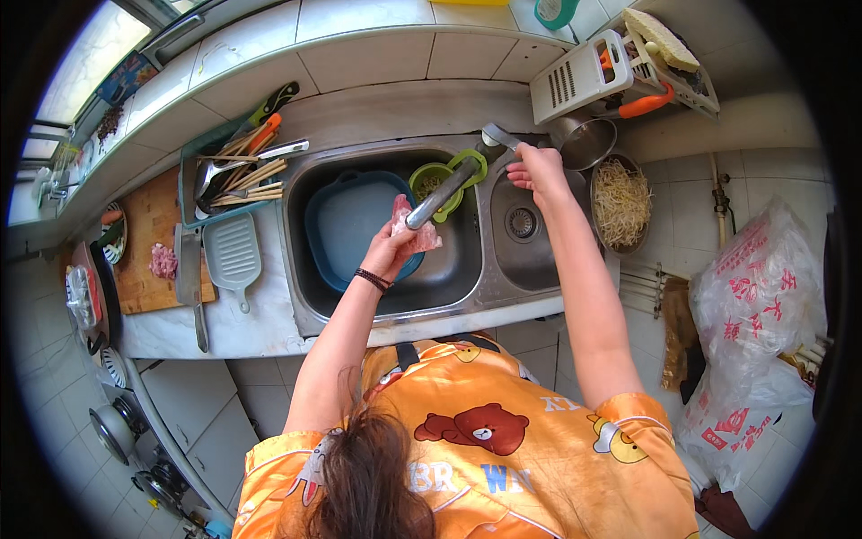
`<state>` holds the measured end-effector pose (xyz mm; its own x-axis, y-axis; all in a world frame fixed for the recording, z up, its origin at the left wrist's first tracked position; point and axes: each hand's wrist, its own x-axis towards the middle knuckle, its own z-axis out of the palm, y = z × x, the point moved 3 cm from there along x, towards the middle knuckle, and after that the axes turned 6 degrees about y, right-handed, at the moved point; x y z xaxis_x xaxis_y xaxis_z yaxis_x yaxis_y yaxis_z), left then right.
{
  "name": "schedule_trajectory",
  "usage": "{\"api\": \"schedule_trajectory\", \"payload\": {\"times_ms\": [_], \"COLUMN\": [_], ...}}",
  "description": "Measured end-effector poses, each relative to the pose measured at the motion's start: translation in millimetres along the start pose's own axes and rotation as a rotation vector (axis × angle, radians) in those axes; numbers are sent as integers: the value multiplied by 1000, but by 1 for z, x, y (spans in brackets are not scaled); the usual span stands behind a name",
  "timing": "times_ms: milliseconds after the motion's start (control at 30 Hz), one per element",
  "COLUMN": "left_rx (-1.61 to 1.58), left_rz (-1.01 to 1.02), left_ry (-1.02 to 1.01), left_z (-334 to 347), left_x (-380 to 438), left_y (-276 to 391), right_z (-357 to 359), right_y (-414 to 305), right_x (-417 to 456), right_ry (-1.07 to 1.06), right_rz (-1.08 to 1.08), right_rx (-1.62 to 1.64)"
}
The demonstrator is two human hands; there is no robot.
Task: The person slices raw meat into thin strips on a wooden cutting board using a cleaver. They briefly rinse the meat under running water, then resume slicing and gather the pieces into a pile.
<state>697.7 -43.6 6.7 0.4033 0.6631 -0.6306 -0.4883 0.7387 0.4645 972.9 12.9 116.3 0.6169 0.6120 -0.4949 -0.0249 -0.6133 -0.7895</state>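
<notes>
My left hand [385, 250] grips a piece of raw pink meat [425, 238] at the mouth of the metal faucet spout [446, 191]. Whether water flows is hard to tell. At the back of the sink, my right hand [537, 168] has its fingers on the end of the faucet lever [502, 135]. Below the meat, a blue plastic basin [347, 219] sits in the larger bowl of the steel sink [461, 276]. Partly hidden behind the spout is a green strainer [442, 213] with scraps inside. The smaller bowl with its drain [521, 223] lies under my right forearm.
Left of the sink are a cleaver [189, 266], chopped meat [163, 261] on a wooden cutting board [143, 212], a grey slotted tray [233, 246] and a utensil tray [186, 178]. Bean sprouts [621, 202], a metal pot [584, 145] and a rack [576, 79] stand right. Plastic bags [747, 296] hang beyond.
</notes>
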Motion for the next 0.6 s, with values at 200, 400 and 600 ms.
{"api": "schedule_trajectory", "payload": {"times_ms": [200, 400, 600], "left_rx": [79, -33, 152], "left_rz": [-16, -28, 180], "left_ry": [68, 214, 123], "left_z": [-12, 3, -3], "left_x": [19, 30, 27], "left_y": [-12, -13, -8], "right_z": [12, 98, 109], "right_y": [73, 120, 109], "right_x": [-20, -111, -90], "right_ry": [156, -604, -326], "right_rz": [-333, -48, -370], "right_rx": [-121, 1, -199]}}
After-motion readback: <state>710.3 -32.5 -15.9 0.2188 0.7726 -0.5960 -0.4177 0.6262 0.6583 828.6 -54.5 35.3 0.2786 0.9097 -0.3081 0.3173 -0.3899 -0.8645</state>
